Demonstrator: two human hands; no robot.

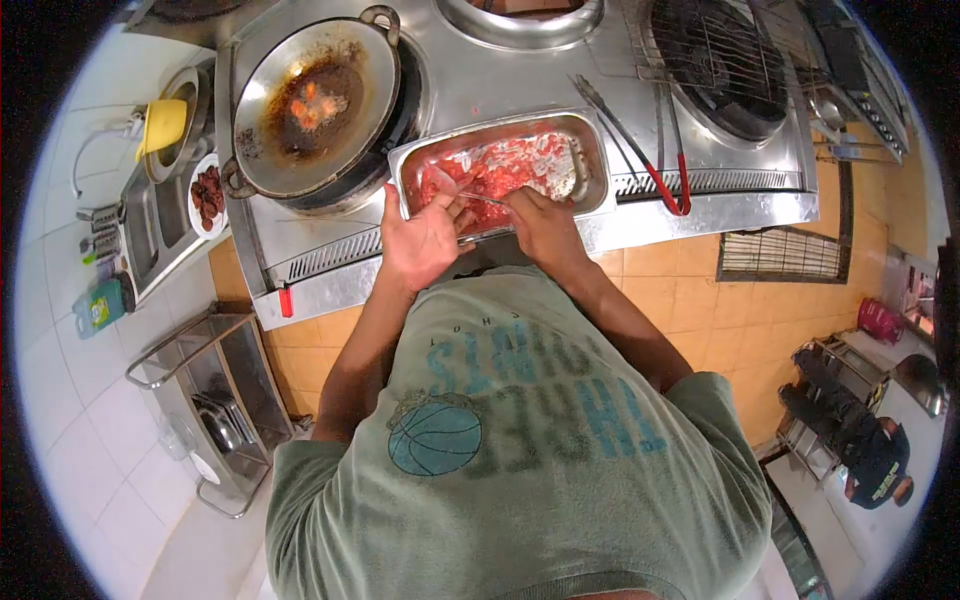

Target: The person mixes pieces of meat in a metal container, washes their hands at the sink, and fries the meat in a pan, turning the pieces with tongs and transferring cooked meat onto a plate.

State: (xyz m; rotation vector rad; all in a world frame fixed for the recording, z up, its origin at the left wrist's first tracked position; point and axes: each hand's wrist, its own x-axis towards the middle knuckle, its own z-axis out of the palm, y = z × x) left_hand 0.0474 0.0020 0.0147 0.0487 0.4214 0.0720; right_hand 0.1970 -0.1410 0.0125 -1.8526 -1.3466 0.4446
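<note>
Head view: on the steel cooktop (500, 78), your left hand (427, 240) is loosely open over the metal tray (594, 155); your right hand (545, 226) pinches a thin utensil (486, 199). Orange floor tiles (665, 296) lie below.

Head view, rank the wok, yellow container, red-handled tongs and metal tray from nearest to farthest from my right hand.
From your right hand:
1. Metal tray, directly at the hand
2. Red-handled tongs, to its right
3. Wok, left, past the tray
4. Yellow container, far left
</note>
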